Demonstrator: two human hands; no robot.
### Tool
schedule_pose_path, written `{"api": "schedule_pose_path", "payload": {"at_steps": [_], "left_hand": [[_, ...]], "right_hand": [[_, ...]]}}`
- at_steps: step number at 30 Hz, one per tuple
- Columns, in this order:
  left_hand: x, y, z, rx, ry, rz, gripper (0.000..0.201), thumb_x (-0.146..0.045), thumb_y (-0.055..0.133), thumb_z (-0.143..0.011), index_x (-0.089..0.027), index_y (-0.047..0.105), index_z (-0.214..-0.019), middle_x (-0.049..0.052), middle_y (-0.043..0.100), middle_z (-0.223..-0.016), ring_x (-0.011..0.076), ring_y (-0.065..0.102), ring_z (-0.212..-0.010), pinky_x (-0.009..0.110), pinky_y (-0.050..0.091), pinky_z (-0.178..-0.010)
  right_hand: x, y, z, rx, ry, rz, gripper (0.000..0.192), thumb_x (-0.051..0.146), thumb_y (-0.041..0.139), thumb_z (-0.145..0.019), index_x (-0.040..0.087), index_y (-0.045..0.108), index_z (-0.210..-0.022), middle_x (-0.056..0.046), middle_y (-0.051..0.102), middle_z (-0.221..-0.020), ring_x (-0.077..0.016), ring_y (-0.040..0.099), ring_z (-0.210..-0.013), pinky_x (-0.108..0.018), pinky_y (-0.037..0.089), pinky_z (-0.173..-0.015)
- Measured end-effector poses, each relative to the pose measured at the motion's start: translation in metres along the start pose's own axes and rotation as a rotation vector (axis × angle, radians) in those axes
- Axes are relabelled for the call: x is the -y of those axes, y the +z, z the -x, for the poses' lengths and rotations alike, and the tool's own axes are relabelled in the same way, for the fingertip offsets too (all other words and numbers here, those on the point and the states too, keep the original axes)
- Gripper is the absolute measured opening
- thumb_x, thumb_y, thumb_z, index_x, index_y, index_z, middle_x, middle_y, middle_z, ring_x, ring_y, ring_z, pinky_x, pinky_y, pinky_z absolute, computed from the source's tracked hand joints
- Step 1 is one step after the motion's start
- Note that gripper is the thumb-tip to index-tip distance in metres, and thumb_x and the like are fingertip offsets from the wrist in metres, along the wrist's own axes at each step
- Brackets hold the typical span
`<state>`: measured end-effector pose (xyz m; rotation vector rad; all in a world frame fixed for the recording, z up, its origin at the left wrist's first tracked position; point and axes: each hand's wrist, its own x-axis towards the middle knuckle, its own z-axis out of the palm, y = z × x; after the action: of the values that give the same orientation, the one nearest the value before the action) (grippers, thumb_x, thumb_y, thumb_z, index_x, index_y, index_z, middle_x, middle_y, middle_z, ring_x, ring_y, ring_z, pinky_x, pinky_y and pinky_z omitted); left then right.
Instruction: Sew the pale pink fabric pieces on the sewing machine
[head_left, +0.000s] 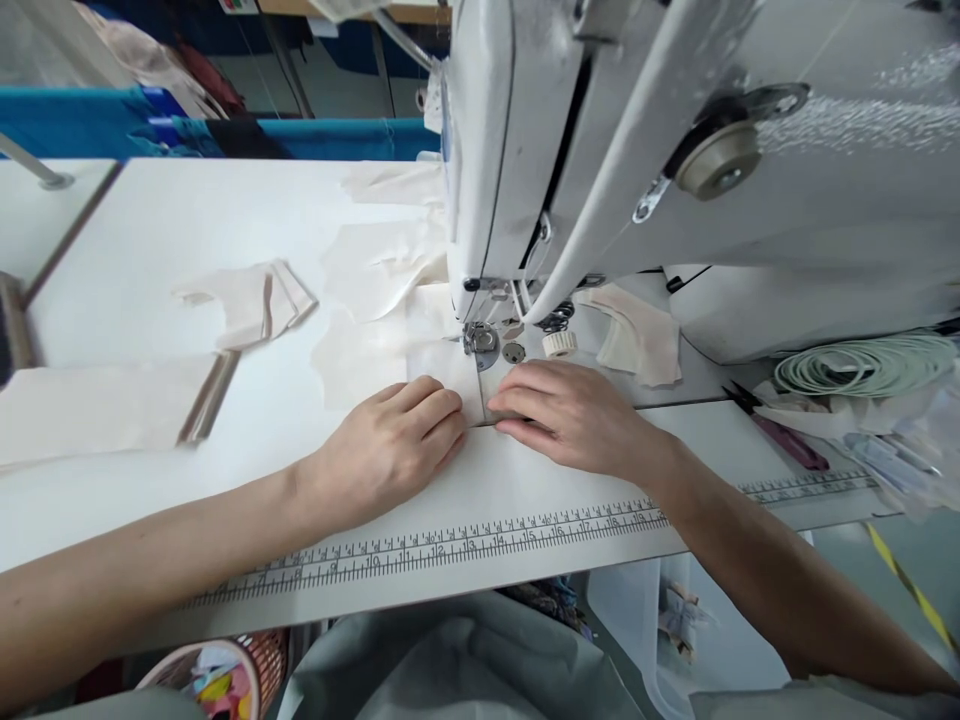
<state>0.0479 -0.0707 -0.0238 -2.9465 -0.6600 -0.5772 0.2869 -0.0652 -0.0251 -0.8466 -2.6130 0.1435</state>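
A pale cream fabric piece [442,368] lies on the white sewing table, its edge running to the presser foot [480,338] of the sewing machine [487,150]. My left hand [401,440] has its fingers curled down on the fabric's near edge, left of the needle area. Just across from it, my right hand [574,412] pinches the same near edge, fingers and thumb close together. Both hands sit a little in front of the presser foot. The fingertips partly hide the fabric there.
Cut fabric stacks [251,305] lie at left, and curved pieces [637,335] lie right of the needle. Thread snips [787,440] and a coil of pale green cord [862,365] are at far right. A printed ruler [435,550] follows the front edge; a basket [262,665] stands below.
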Motion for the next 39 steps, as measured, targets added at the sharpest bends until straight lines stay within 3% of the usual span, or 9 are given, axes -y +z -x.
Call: {"api": "schedule_pose_path", "payload": {"at_steps": [4,10,15,21,28,39], "left_hand": [[0.003,0.003,0.002,-0.020,-0.002,0.001,0.012,-0.008,0.052,-0.092,-0.009,0.063,-0.094,0.011,0.066,-0.093,0.0220,0.060,-0.089,0.032,0.055,-0.071],[0.007,0.002,-0.001,-0.054,-0.070,0.107,0.014,-0.014,0.048,-0.096,-0.011,0.060,-0.091,0.008,0.067,-0.091,0.0191,0.060,-0.084,0.030,0.054,-0.070],[0.006,0.004,-0.003,-0.039,-0.083,0.102,0.012,-0.016,0.048,-0.096,-0.012,0.059,-0.094,0.008,0.065,-0.088,0.0192,0.059,-0.081,0.031,0.053,-0.069],[0.009,0.008,-0.002,-0.044,-0.034,0.036,0.012,-0.012,0.048,-0.096,-0.013,0.059,-0.098,0.008,0.066,-0.092,0.0189,0.058,-0.083,0.030,0.053,-0.071],[0.011,0.009,-0.002,-0.098,-0.095,0.170,0.008,-0.015,0.050,-0.096,-0.012,0.058,-0.096,0.008,0.066,-0.090,0.0174,0.058,-0.082,0.030,0.053,-0.071],[0.011,0.012,-0.004,-0.090,-0.130,0.242,0.009,-0.013,0.050,-0.095,-0.014,0.058,-0.099,0.009,0.065,-0.098,0.0178,0.058,-0.087,0.031,0.054,-0.075]], "right_hand": [[0.000,0.001,-0.002,0.010,-0.090,0.079,0.016,0.023,0.054,-0.096,0.013,0.065,-0.101,-0.005,0.067,-0.094,-0.0166,0.061,-0.084,-0.029,0.047,-0.074],[0.003,0.003,-0.009,0.031,-0.145,0.225,0.022,0.018,0.044,-0.099,0.015,0.066,-0.099,-0.003,0.068,-0.086,-0.0144,0.059,-0.076,-0.029,0.042,-0.065],[0.003,0.011,-0.010,-0.011,-0.114,0.217,0.024,0.015,0.044,-0.098,0.016,0.067,-0.091,-0.002,0.068,-0.084,-0.0144,0.059,-0.075,-0.030,0.041,-0.066],[0.003,0.012,-0.005,-0.084,-0.033,0.102,0.022,0.018,0.044,-0.098,0.014,0.066,-0.096,-0.006,0.069,-0.090,-0.0157,0.063,-0.082,-0.030,0.046,-0.073],[0.006,0.004,0.008,-0.030,-0.101,0.135,0.020,0.018,0.048,-0.097,0.015,0.066,-0.104,-0.004,0.067,-0.086,-0.0149,0.057,-0.078,-0.029,0.043,-0.071],[0.011,0.007,0.008,0.024,-0.076,0.218,0.024,0.022,0.049,-0.096,0.013,0.065,-0.111,-0.006,0.062,-0.087,-0.0174,0.055,-0.079,-0.033,0.041,-0.075]]}}
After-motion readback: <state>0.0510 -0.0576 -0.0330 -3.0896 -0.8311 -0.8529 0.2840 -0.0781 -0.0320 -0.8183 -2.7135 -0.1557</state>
